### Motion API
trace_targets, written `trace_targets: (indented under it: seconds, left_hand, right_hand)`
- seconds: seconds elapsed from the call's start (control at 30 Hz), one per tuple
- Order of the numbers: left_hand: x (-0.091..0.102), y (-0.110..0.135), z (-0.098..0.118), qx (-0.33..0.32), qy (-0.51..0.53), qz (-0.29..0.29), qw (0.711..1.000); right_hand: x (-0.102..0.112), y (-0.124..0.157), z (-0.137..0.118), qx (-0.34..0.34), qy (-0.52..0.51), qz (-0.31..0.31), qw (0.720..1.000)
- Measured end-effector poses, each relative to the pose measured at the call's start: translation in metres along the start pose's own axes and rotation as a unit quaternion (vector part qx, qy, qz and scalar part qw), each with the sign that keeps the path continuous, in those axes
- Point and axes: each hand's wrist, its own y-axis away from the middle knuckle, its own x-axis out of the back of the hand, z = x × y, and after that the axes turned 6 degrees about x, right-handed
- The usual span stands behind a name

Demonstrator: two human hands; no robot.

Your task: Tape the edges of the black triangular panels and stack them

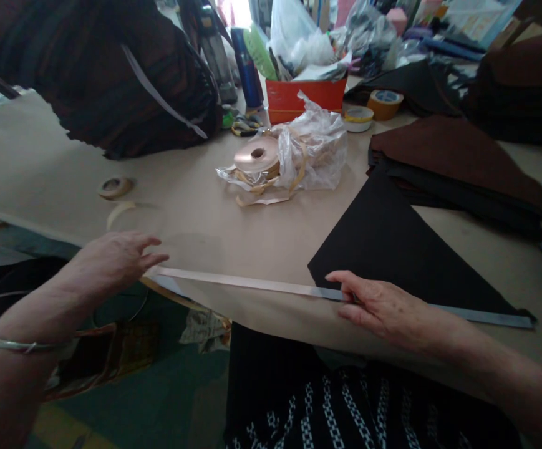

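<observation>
My left hand hovers over the table's near edge at the left, its fingers stretched out and thumb apart, beside the left end of a pale tape strip. My right hand rests over the strip where it meets the black fabric piece. Its index finger and thumb are spread to either side of the strip; the other fingers are partly hidden. Rightward from there, the strip runs along the fabric's near edge to its corner. Beyond the strip's left end, a yellowish band hangs over the table edge.
A large tape roll lies in a clear plastic bag. A smaller roll sits at left. Brown and black fabric pieces are stacked at right, a dark fabric bundle at back left. Behind stand a red box and blue bottle.
</observation>
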Motion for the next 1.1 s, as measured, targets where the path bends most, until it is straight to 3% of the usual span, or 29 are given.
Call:
trace_targets:
  seconds: [0.07, 0.1, 0.23, 0.37, 0.47, 0.67, 0.8, 1.1]
  left_hand:
    - [-0.003, 0.014, 0.035, -0.075, 0.001, 0.031, 0.997]
    - [-0.007, 0.023, 0.056, -0.146, 0.022, 0.045, 0.988]
    - [-0.029, 0.055, 0.139, -0.298, 0.094, 0.022, 0.950]
    - [-0.046, 0.071, 0.191, -0.327, 0.069, 0.000, 0.942]
    - [-0.047, 0.072, 0.204, -0.305, 0.053, 0.007, 0.951]
    - [-0.040, 0.066, 0.210, -0.294, 0.026, -0.004, 0.956]
    - [-0.039, 0.060, 0.213, -0.303, 0.013, -0.010, 0.953]
    - [-0.041, 0.052, 0.210, -0.321, 0.026, -0.016, 0.947]
  right_hand:
    - [0.003, 0.002, -0.001, -0.031, -0.078, 0.030, 0.996]
    - [0.003, 0.002, -0.002, -0.038, -0.096, 0.044, 0.994]
    - [-0.001, -0.001, -0.008, -0.054, -0.115, 0.101, 0.987]
    - [-0.001, -0.006, -0.016, -0.033, -0.136, 0.158, 0.977]
    - [-0.003, -0.008, -0.016, -0.049, -0.148, 0.136, 0.978]
    - [-0.023, -0.013, -0.005, -0.108, -0.194, 0.118, 0.968]
    - [-0.031, -0.017, -0.009, -0.130, -0.139, 0.136, 0.972]
    - [-0.041, -0.017, -0.012, -0.094, -0.025, 0.143, 0.985]
